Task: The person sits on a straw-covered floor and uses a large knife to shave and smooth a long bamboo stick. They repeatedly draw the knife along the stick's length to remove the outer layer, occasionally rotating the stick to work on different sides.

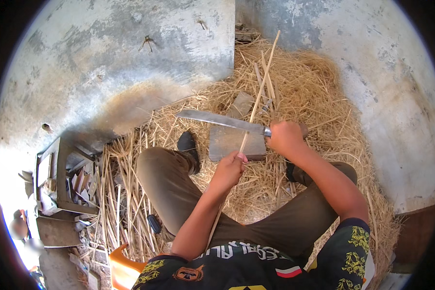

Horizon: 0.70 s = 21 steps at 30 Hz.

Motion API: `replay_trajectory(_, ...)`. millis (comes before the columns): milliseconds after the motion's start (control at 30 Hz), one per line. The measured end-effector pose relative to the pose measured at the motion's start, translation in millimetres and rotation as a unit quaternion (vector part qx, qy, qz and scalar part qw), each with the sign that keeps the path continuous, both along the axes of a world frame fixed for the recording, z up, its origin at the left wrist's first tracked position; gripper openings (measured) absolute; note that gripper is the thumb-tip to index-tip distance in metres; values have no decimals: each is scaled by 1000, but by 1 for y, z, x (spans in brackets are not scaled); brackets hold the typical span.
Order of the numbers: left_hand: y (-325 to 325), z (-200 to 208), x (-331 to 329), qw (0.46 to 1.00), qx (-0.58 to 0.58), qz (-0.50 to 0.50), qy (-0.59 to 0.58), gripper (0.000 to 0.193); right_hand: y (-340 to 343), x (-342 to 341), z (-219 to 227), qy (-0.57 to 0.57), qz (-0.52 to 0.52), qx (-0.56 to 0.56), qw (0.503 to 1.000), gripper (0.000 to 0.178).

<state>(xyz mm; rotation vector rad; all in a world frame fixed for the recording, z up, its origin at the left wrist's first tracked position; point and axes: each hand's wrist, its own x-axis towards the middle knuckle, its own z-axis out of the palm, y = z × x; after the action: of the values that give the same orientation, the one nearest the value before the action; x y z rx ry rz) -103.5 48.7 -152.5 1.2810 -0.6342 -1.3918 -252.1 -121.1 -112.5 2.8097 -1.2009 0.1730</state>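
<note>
My right hand [286, 137] is closed around the handle of a machete [210, 117], whose long blade points left. My left hand [228, 171] pinches a thin pale strip [262, 89], which looks like split bamboo. From that grip the strip runs away from me, and its lower end passes back along my left forearm. The blade crosses the strip just beyond my left hand; whether they touch I cannot tell. Below them a worn rectangular wooden block [223, 141] lies on the floor between my feet.
Pale shavings [314, 79] are heaped against the walls at the back. Loose strips [118, 208] lie on the left, with a small dark object [153, 224] beside my knee. A wooden stool frame [58, 179] on its side holds scraps. I sit on an orange seat [123, 268].
</note>
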Motion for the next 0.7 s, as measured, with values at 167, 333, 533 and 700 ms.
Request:
replay_trajectory(167, -1, -14, -6, 996, -1, 48, -70, 26, 20, 5, 15, 82, -20, 43, 995, 16)
replay_trajectory(333, 1, -5, -15, 1000, 10, 15, -7, 26, -8, -3, 40, 65, -115, 94, 987, 22)
replay_trajectory(533, 1, 6, -12, 996, 33, 23, 82, 26, 23, 1, 24, 109, -41, 78, 990, 22)
replay_trajectory(700, 0, 0, -12, 999, 4, 32, 2, 28, 10, 0, 14, 28, -21, 47, 998, 20)
